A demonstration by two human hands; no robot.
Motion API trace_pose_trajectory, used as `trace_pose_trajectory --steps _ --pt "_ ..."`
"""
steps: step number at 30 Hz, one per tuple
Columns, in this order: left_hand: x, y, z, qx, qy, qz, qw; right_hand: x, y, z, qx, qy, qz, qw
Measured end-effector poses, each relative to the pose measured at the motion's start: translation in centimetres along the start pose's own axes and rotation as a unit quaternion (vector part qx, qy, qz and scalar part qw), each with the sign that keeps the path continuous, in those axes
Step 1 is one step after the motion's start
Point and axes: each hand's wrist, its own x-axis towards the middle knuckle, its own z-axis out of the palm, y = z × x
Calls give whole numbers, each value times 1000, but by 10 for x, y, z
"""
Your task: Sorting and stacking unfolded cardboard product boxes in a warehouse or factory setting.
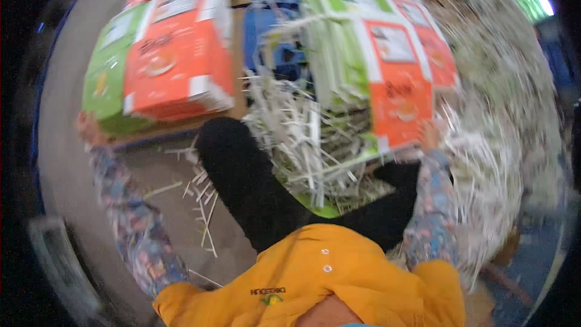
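Two stacks of flat printed cardboard sheets, orange, green and white, lie in front of me. My left hand (pixel 86 128) grips the near left corner of the left stack (pixel 175 54). My right hand (pixel 430 135) holds the near lower edge of the right stack (pixel 396 66), which looks tilted and blurred. Both arms wear patterned sleeves. A heap of white paper strips (pixel 296 127) fills the gap between the stacks, and a black trouser leg (pixel 242 175) reaches toward it.
A big mound of shredded paper trimmings (pixel 502 115) lies to the right. Loose strips (pixel 203 206) are scattered on the grey floor (pixel 66 85) by my leg. A blue pallet or frame (pixel 266 30) shows between the stacks.
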Motion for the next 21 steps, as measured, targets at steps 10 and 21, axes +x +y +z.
trace_pose_trajectory --steps 10,21 --pt "-101 255 293 -154 -190 -59 968 -29 91 73 221 368 91 898" --pt "-365 249 506 -121 -505 -345 782 -86 57 147 249 170 -2 953"
